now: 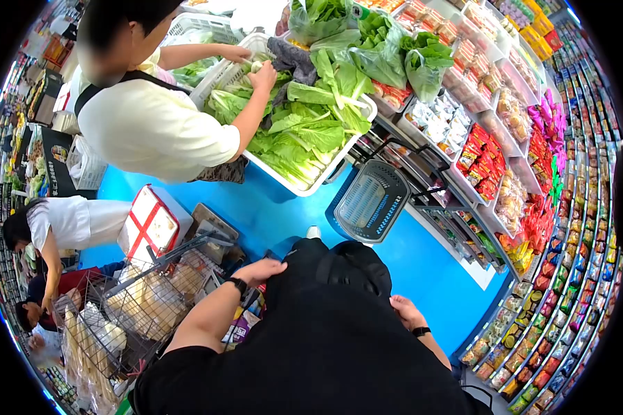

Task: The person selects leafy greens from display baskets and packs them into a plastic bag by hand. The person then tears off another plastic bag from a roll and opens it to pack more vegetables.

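My left hand [262,271], with a dark band at the wrist, is beside the front of my black clothing [311,339]. Its fingers are loosely extended, and no object shows in them. On the other side, my right hand [407,312] hangs low with slightly bent fingers and also shows nothing held. A dark grey shopping basket [367,200] stands ahead of me, apart from both hands. Beyond it is a white crate [310,188] of leafy green vegetables [301,131].
A person in a pale shirt [152,128] handles vegetables at the crate. Packaged-snack shelves [481,162] line the right. On the left are a wire cart [149,297], a white box with red tape [152,225] and another person bending [69,221]. The floor [273,214] is blue.
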Motion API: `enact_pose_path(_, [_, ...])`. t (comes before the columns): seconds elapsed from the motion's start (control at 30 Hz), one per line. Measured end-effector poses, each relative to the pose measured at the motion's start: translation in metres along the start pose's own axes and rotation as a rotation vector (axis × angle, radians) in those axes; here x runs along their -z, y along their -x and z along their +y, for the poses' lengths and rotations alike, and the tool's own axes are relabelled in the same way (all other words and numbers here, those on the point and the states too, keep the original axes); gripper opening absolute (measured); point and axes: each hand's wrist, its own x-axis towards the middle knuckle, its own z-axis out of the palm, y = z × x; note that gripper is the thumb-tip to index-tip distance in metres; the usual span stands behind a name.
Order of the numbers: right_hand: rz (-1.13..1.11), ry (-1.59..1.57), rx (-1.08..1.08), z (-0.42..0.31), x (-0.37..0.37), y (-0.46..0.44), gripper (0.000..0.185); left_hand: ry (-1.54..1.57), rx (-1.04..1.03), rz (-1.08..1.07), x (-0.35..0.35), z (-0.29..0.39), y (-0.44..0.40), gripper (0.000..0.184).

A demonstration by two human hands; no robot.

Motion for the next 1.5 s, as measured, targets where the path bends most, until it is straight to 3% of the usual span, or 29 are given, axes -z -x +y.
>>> enact_pose_path(0.03, [-0.051,-0.004,-0.032,0.008,0.01,0.004,0.015,0.044,0.066,-0.055,-0.017,0.017,0.036,0.048])
enact_pose_path(0.1, [-0.102,-0.012,-0.066,0.023,0.021,0.009,0.017,0.026,0.204,-0.183,0.035,-0.052,0.019,0.045])
enact_pose_path(0.17, [-0.255,-0.061,-0.105,0.031,0.025,0.022,0.021,-0.02,0.222,-0.266,0.023,-0.064,0.045,0.037])
enact_pose_path(0.2, [-0.311,-0.051,-0.12,0.033,0.03,0.027,0.033,-0.045,0.209,-0.326,0.024,-0.079,0.047,0.043])
enact_pose_path(0.23, [-0.312,-0.057,-0.117,0.034,0.033,0.03,0.033,-0.071,0.197,-0.387,0.028,-0.091,0.046,0.05])
enact_pose_path(0.27, [-0.165,0.217,-0.155,0.036,0.036,0.036,0.038,-0.063,0.277,-0.335,-0.011,-0.049,0.079,0.058])
enact_pose_path(0.3, [-0.014,0.489,-0.192,0.038,0.039,0.044,0.043,0.027,0.305,-0.479,0.026,-0.131,0.033,0.06])
enact_pose_path(0.33, [-0.149,0.417,-0.152,0.016,0.001,0.07,0.046,0.04,0.334,-0.505,0.012,-0.118,0.045,0.059])
enact_pose_path(0.4, [-0.169,0.484,-0.106,0.009,-0.018,0.087,0.045,0.049,0.363,-0.533,-0.015,-0.087,0.061,0.057])
enact_pose_path(0.47, [-0.158,0.535,-0.084,0.015,-0.02,0.088,0.045,-0.581,0.424,-0.486,-0.028,-0.065,0.064,0.048])
enact_pose_path(0.5, [-0.15,0.551,-0.074,0.017,-0.019,0.085,0.045,-0.583,0.425,-0.487,-0.038,-0.053,0.067,0.048])
enact_pose_path(0.57, [-0.129,0.572,-0.056,0.021,-0.018,0.076,0.045,-0.843,0.547,-0.244,-0.061,-0.026,0.078,0.046])
enact_pose_path(0.6, [-0.121,0.583,-0.049,0.023,-0.017,0.071,0.044,-0.847,0.546,-0.241,-0.049,-0.037,0.069,0.046])
enact_pose_path(0.67, [-0.104,0.594,-0.041,0.027,-0.016,0.063,0.044,-1.092,0.241,-0.245,-0.028,-0.064,0.052,0.046])
enact_pose_path(0.83, [-0.083,0.593,-0.022,0.029,-0.015,0.048,0.043,-1.27,0.299,-0.134,-0.037,-0.05,0.055,0.045])
enact_pose_path(1.0, [-0.062,0.575,-0.004,0.035,-0.015,0.041,0.043,-1.495,0.244,0.025,-0.011,-0.102,0.029,0.043])
enact_pose_path(1.03, [-0.06,0.577,-0.003,0.035,-0.014,0.039,0.043,-1.496,0.241,0.026,-0.02,-0.091,0.034,0.043])
enact_pose_path(1.1, [-0.054,0.574,0.0,0.036,-0.015,0.037,0.042,-1.345,0.289,0.327,-0.045,-0.064,0.045,0.042])
enact_pose_path(1.2, [-0.054,0.575,0.0,0.035,-0.021,0.036,0.042,-1.271,-0.151,0.099,0.048,-0.204,-0.047,0.043])
enact_pose_path(1.23, [-0.053,0.576,0.001,0.035,-0.021,0.035,0.042,-1.274,-0.149,0.097,0.037,-0.192,-0.031,0.043])
enact_pose_path(1.3, [-0.048,0.574,0.005,0.038,-0.02,0.033,0.041,-0.974,-0.034,0.134,-0.006,-0.144,0.014,0.044])
enact_pose_path(1.33, [-0.045,0.571,0.004,0.038,-0.02,0.032,0.041,-0.976,-0.034,0.132,-0.005,-0.145,0.012,0.044])
enact_pose_path(1.4, [-0.041,0.572,0.007,0.037,-0.021,0.031,0.041,-1.215,0.297,-0.11,0.01,-0.164,-0.007,0.046])
enact_pose_path(1.43, [-0.041,0.571,0.006,0.037,-0.022,0.031,0.041,-1.215,0.295,-0.111,0.017,-0.172,-0.011,0.046])
enact_pose_path(1.5, [-0.037,0.575,0.009,0.037,-0.023,0.031,0.041,-0.689,0.427,-0.163,0.038,-0.192,-0.013,0.05])
